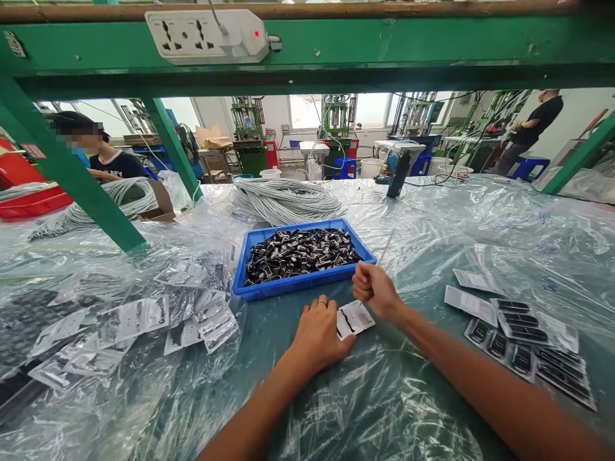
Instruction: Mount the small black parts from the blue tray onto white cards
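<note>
My left hand (317, 333) lies flat, fingers stretched out, over the left part of a small packet (356, 318) on the table. The packet shows a white face with small dark marks and a black strip; the rest is under my hand. Just above the packet's right end, my right hand (377, 291) is closed in a fist around a thin pale stick (385, 248), which sticks up and to the right. Its lower end is hard to make out. Behind both hands sits a blue tray (298, 283) heaped with small black parts (302, 253).
Clear packets (134, 320) lie in a pile at left. More packets with black pieces (523, 326) lie at right. Coiled grey cable (288, 198) and a dark upright device (398, 174) stand behind. A green beam (384, 45) with a power strip (206, 37) crosses overhead. Two people are beyond.
</note>
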Available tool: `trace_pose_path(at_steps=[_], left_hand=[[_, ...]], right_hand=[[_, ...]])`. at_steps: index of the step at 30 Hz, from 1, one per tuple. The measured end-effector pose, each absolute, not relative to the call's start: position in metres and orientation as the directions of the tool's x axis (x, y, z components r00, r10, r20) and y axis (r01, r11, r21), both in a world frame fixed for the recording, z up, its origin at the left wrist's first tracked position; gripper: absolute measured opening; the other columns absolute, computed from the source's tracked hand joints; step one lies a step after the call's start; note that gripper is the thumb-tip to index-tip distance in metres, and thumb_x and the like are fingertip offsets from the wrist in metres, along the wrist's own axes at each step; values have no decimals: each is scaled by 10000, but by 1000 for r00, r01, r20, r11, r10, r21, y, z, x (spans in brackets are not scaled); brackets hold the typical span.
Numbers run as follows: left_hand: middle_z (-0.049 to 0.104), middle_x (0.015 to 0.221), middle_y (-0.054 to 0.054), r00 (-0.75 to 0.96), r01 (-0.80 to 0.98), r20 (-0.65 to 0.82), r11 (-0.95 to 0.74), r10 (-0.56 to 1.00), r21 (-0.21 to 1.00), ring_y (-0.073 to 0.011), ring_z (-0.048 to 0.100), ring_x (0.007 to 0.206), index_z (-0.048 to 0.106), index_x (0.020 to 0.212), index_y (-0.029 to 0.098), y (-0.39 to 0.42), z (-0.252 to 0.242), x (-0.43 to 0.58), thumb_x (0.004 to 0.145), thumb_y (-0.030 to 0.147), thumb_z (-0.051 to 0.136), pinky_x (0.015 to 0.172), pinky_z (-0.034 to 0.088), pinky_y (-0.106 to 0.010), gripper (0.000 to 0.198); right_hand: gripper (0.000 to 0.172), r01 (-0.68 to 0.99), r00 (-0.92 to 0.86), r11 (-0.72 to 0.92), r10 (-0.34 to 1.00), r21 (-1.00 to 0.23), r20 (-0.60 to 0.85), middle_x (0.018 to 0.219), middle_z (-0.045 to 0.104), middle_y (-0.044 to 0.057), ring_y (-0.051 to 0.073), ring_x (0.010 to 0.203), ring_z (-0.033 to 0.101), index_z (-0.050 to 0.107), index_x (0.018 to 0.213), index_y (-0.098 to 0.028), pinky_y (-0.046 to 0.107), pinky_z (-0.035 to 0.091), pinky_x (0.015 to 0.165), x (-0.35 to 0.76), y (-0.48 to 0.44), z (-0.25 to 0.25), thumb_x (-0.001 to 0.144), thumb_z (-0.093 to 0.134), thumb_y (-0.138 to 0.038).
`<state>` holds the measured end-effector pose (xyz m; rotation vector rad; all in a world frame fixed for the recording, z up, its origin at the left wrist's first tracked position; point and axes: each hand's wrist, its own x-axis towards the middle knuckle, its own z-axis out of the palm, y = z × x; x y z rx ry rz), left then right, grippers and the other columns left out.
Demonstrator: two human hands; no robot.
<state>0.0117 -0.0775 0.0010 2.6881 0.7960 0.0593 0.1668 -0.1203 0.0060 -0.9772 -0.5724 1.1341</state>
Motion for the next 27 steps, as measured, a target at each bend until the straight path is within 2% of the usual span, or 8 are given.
trace_pose_path(at_steps=[2, 4, 7, 10, 15, 21, 27], left_hand=[[544, 1196, -174, 842, 516, -35, -786, 538, 342, -352, 505, 1125, 576, 1129, 149, -77, 1, 11, 738, 529, 650, 942, 404, -473, 551], [532, 1234, -152, 851, 479, 18, -790, 524, 383, -340, 482, 1141, 565, 1190, 180, -76, -2, 13, 742, 574, 649, 962, 389, -467, 603], [543, 1233, -98, 876, 398, 73, -800, 477, 449, -308, 470, 1150, 573, 1211, 236, -75, -9, 19, 782, 543, 644, 967, 384, -437, 533], [562, 1179, -88, 877, 392, 59, -781, 477, 487, -299, 480, 1130, 599, 1164, 218, -73, -13, 22, 788, 487, 670, 939, 399, -427, 468], [575, 1164, -86, 862, 409, 63, -765, 502, 497, -303, 498, 1110, 608, 1098, 205, -74, -13, 23, 766, 471, 699, 915, 399, -435, 435], [580, 1140, -84, 854, 425, 66, -765, 516, 485, -309, 510, 1103, 612, 1096, 198, -74, -15, 23, 751, 489, 708, 910, 398, -438, 462], [579, 1157, -81, 853, 426, 75, -771, 517, 474, -307, 504, 1108, 603, 1071, 206, -75, -16, 22, 755, 492, 701, 903, 400, -430, 438]], right_hand=[[409, -469, 448, 217, 894, -856, -19, 427, 169, -109, 44, 370, 82, 328, 496, -208, 213, 112, 375, 170, -117, 1, 813, 531, -368], [411, -442, 483, 247, 876, -862, 4, 427, 180, -106, 44, 365, 90, 334, 498, -209, 215, 107, 374, 169, -114, -6, 811, 539, -379], [416, -382, 543, 278, 839, -881, 30, 425, 195, -104, 42, 352, 106, 333, 498, -211, 218, 99, 370, 162, -109, -14, 805, 546, -394], [424, -324, 597, 303, 801, -896, 54, 421, 206, -101, 40, 343, 131, 328, 487, -215, 222, 95, 368, 153, -103, -15, 788, 552, -413], [441, -210, 592, 261, 801, -942, 90, 419, 253, -83, 46, 350, 202, 335, 465, -218, 233, 119, 375, 144, -100, -11, 785, 555, -428], [434, -232, 604, 273, 793, -934, 82, 421, 231, -92, 45, 344, 176, 323, 471, -222, 242, 119, 372, 147, -109, -12, 779, 548, -429], [433, -171, 606, 227, 792, -959, 80, 409, 265, -75, 53, 354, 217, 331, 457, -222, 237, 135, 374, 144, -101, -16, 786, 536, -415]])
